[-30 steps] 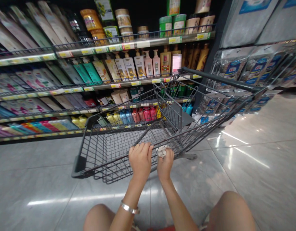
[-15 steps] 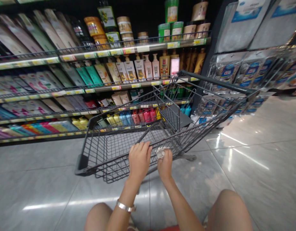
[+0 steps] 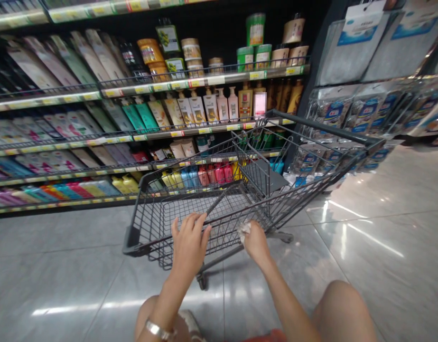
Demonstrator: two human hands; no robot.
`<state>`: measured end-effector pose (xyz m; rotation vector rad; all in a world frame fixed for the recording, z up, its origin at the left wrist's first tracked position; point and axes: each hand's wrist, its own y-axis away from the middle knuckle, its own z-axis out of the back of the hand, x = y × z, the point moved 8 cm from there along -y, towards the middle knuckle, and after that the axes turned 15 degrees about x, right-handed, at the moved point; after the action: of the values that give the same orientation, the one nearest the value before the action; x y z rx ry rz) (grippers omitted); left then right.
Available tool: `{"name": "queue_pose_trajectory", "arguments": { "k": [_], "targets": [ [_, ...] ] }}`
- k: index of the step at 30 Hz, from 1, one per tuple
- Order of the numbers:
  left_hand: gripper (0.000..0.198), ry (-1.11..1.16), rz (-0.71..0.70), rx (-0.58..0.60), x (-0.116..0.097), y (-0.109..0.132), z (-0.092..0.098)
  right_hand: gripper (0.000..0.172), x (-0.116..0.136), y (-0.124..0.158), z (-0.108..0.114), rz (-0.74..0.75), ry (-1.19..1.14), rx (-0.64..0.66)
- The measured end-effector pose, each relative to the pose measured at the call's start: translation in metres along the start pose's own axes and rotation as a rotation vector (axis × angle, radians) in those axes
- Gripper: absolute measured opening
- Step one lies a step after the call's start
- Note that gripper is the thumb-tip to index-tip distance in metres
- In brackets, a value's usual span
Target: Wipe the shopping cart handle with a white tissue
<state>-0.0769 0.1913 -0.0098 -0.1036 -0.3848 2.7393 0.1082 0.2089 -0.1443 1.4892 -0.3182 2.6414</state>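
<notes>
A dark grey wire shopping cart [image 3: 133,237] stands sideways in front of me. My left hand [image 3: 189,244] is at its near top rail with the fingers spread; whether the fingertips touch the rail I cannot tell. Crumpled in the closed fingers of my right hand [image 3: 256,241] is a whitish tissue or thin cloth [image 3: 244,229], held against or close to the cart's near wire side. The cart's basket holds no goods that I can see. On my left wrist is a silver bracelet [image 3: 157,330].
Behind the cart run shelves [image 3: 133,89] of bottles and jars. Packaged goods [image 3: 332,114] hang on the right. A pinkish phone-like rectangle [image 3: 260,104], partly blurred out, is near the cart's handlebar [image 3: 325,127]. My bent knees [image 3: 341,308] are close below, over grey floor tiles.
My left hand has loosened from the rail, moved left, and its fingers have spread. The right hand, still holding the tissue, has shifted slightly right. The view has tilted up a little.
</notes>
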Motion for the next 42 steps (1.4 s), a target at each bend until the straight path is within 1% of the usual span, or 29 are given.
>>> {"name": "queue_pose_trajectory", "arguments": {
  "k": [1, 3, 5, 7, 9, 11, 14, 18, 21, 24, 27, 30, 33, 37, 42],
  "targets": [
    [0.028, -0.001, 0.002, 0.014, 0.007, 0.002, -0.002, 0.015, 0.002, 0.003, 0.004, -0.006, -0.061, -0.004],
    [0.028, 0.010, -0.014, 0.058, 0.018, 0.005, -0.008, 0.012, 0.004, 0.011, 0.009, -0.039, -0.274, -0.035],
    [0.029, 0.025, -0.026, 0.078, 0.022, 0.006, -0.013, 0.020, 0.005, 0.018, 0.011, -0.097, -0.525, -0.100],
    [0.030, 0.034, -0.014, 0.056, 0.023, 0.006, -0.014, 0.031, 0.004, 0.023, 0.008, -0.160, -0.702, -0.191],
    [0.030, 0.043, 0.005, 0.020, 0.022, 0.006, -0.011, 0.039, 0.004, 0.026, 0.002, -0.211, -0.804, -0.285],
    [0.031, 0.053, 0.010, -0.003, 0.020, 0.005, -0.009, 0.042, 0.006, 0.028, -0.004, -0.238, -0.836, -0.345],
    [0.031, 0.053, 0.008, -0.013, 0.018, 0.006, -0.007, 0.042, 0.012, 0.029, -0.012, -0.244, -0.801, -0.347],
    [0.033, 0.042, 0.013, 0.005, 0.018, 0.006, -0.008, 0.037, 0.014, 0.029, -0.014, -0.241, -0.726, -0.332],
    [0.034, 0.036, 0.018, -0.002, 0.017, 0.007, -0.008, 0.029, 0.011, 0.024, -0.018, -0.173, -0.658, -0.254],
    [0.033, 0.040, 0.026, -0.018, 0.015, 0.009, -0.008, 0.019, 0.004, 0.021, -0.026, -0.102, -0.514, -0.178],
    [0.033, 0.040, 0.030, -0.012, 0.013, 0.009, -0.008, 0.019, -0.006, 0.024, -0.035, -0.063, -0.343, -0.159],
    [0.034, 0.035, 0.029, -0.020, 0.012, 0.010, -0.008, 0.024, -0.008, 0.029, -0.042, -0.008, -0.200, -0.167],
    [0.034, 0.046, 0.034, -0.025, 0.013, 0.011, -0.009, 0.025, -0.005, 0.033, -0.045, 0.034, -0.108, -0.191],
    [0.034, 0.043, 0.045, -0.028, 0.013, 0.012, -0.010, 0.026, -0.003, 0.036, -0.045, 0.038, -0.055, -0.241],
    [0.033, 0.028, 0.050, -0.027, 0.010, 0.014, -0.009, 0.029, -0.003, 0.043, -0.044, 0.044, -0.063, -0.277]
  ]
}}
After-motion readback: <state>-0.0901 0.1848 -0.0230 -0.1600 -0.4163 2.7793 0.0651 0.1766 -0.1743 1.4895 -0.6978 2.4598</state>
